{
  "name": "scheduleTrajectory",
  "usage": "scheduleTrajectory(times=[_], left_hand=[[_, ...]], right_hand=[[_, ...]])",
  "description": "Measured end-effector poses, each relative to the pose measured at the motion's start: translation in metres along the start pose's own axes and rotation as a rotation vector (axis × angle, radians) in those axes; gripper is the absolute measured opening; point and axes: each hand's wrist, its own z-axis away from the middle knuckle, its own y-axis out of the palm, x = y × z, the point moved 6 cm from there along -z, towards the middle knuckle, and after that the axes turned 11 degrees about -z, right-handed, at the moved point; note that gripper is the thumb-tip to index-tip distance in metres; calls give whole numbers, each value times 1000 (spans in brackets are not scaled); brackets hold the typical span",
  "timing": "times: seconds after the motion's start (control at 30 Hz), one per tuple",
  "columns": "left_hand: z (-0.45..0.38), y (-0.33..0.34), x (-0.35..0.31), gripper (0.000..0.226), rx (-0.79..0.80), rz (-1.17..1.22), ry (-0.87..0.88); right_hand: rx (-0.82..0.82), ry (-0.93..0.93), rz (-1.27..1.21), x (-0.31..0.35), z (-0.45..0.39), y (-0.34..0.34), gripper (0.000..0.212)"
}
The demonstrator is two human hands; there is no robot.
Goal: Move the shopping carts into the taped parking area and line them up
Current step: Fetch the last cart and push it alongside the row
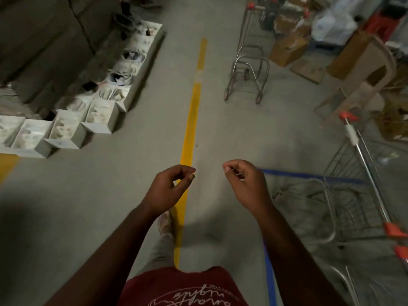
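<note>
A metal shopping cart (pixel 357 195) with orange handle ends stands at the right edge, inside the corner marked by blue tape (pixel 309 175) on the floor. Another cart (pixel 251 51) stands farther off, upper right of centre, outside the blue tape. My left hand (pixel 170 188) and my right hand (pixel 245 184) hang in front of me over the floor, fingers loosely curled, holding nothing. The right hand is a short way left of the near cart and does not touch it.
A yellow floor line (pixel 192 120) runs away from me down the middle. Open white boxes (pixel 97 113) with goods line the left side by stacked cartons. Cardboard boxes (pixel 289 47) and bags crowd the far right behind the carts.
</note>
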Motion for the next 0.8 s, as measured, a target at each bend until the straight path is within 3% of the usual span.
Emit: scheduleTrajectory(times=[0.3, 0.47, 0.8], left_hand=[[-269, -64, 30, 12, 6, 31, 54], [-386, -66, 24, 15, 111, 47, 72], [-661, -29, 39, 15, 202, 39, 106]], right_hand=[[-114, 23, -4, 11, -247, 45, 28], [-170, 17, -65, 14, -358, 50, 17], [-262, 92, -109, -77, -607, 16, 19]])
